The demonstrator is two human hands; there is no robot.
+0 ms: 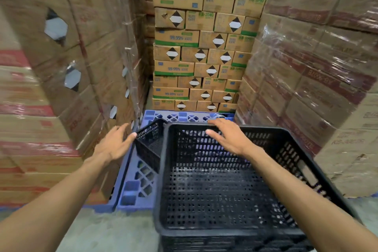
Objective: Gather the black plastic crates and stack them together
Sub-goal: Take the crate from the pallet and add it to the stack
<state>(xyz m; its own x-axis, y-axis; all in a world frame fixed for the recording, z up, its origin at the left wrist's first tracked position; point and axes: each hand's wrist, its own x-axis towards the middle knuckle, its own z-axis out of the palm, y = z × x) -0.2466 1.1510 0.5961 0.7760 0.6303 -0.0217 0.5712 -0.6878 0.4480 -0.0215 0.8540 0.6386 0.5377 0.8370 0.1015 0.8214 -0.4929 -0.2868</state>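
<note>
We judged the gathering partly done: our large black crate (235,180) sat upright at the near edge of the blue pallet (139,186), apparently atop another, its long axis running near to far. A smaller crate (150,145) lay tilted just beside its far left corner, not yet stacked. Our right hand (227,136) rested open on the far rim; our left hand (114,143), open, held nothing.
</note>
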